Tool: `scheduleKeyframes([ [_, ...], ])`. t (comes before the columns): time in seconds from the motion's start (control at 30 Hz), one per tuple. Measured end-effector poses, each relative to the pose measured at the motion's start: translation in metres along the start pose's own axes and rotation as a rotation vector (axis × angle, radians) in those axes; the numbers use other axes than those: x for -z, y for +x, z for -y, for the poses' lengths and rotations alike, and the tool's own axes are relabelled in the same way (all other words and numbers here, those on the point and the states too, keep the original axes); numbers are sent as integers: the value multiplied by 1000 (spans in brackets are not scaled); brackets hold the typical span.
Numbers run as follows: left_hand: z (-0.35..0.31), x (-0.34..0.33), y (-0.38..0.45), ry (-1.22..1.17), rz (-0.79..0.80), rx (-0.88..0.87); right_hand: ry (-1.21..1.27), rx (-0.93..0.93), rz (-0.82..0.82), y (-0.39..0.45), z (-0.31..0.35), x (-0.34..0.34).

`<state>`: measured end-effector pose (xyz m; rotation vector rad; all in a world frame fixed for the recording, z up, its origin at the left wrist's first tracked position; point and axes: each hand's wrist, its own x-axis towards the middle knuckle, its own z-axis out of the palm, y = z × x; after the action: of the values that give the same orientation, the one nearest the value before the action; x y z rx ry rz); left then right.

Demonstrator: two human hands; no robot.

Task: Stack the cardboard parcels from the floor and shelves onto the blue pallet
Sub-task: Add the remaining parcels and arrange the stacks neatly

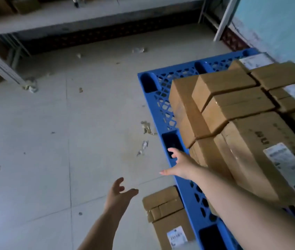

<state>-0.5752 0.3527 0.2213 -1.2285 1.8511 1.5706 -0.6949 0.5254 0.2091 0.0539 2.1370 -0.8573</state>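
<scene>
The blue pallet lies on the floor at the right, loaded with several cardboard parcels in two layers; some carry white labels. One cardboard parcel with a white label lies on the floor against the pallet's near left edge. My right hand hovers with spread fingers over the pallet's left edge, beside the stack and holding nothing. My left hand hangs over the bare floor left of the floor parcel, fingers loosely apart and empty.
A grey metal shelf runs along the back, with more boxes at its top left. A shelf upright stands at the left. Scraps of paper and tape litter the tiled floor. A pale blue wall rises behind the pallet.
</scene>
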Motion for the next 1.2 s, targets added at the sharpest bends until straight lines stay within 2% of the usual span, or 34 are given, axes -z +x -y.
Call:
scheduleKeyframes([
  [0.2,118,-52,62,53,83,112,-96,-191,41,52,-126,-105],
  [0.33,177,-83,115,54,105,160,-124,-272,-19,87,-188,-154],
  [0.5,222,-102,165,93,73,214,-154,-316,-202,121,-215,-193],
  [0.7,237,-95,156,-89,55,228,-11,-401,-119,115,-212,-213],
  [0.8,197,-72,132,-104,-8,185,61,-373,-108,100,-174,-188],
  [0.9,116,-46,101,-80,-59,82,179,-324,-138,79,-106,-132],
  [1.03,-24,-14,32,-66,-81,-111,353,-197,-207,25,-9,-20],
  [1.2,-189,8,-90,-122,-105,-259,461,-35,-310,-82,94,131],
])
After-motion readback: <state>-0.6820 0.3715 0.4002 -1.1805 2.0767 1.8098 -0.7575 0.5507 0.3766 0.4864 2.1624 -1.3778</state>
